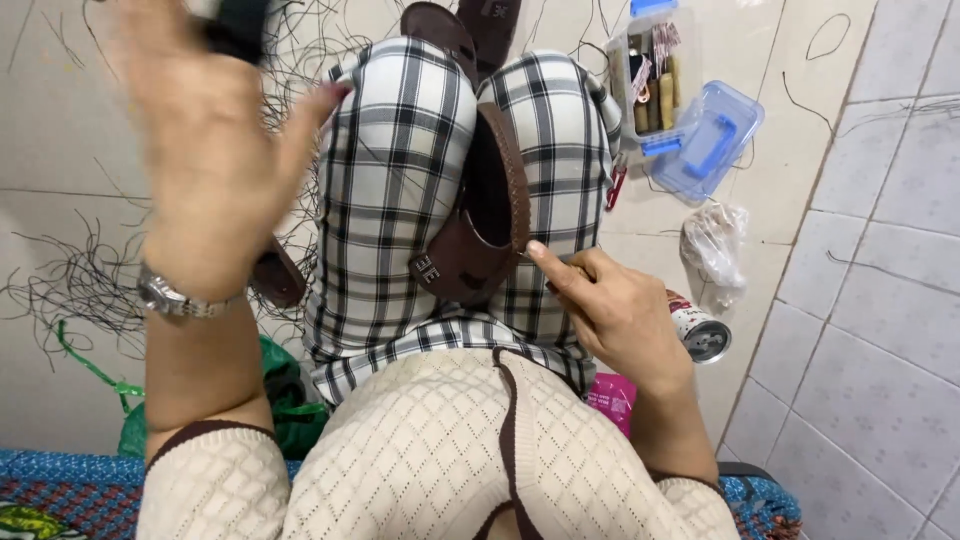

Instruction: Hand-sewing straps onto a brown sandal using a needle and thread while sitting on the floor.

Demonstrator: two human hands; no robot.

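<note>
A brown sandal (pixel 470 255) with a braided edge stands wedged between my knees in checked trousers (pixel 400 170). My right hand (pixel 610 305) rests on my right thigh, and its fingertips pinch the sandal's braided edge. My left hand (pixel 205 150), with a metal wristwatch (pixel 175 298) on it, is raised high at the left and badly blurred. A dark object (pixel 238 28) shows at its fingertips, but I cannot make out whether the hand grips it. Part of another brown strap (pixel 280 280) shows under my left wrist.
More brown sandals (pixel 470 25) lie beyond my knees. On the tiled floor to the right are a clear box of tools (pixel 650 70), its blue-handled lid (pixel 705 140), a crumpled plastic bag (pixel 712 245) and a can (pixel 697 330). Black thread scraps (pixel 80 280) litter the left; a green bag (pixel 285 390) lies near me.
</note>
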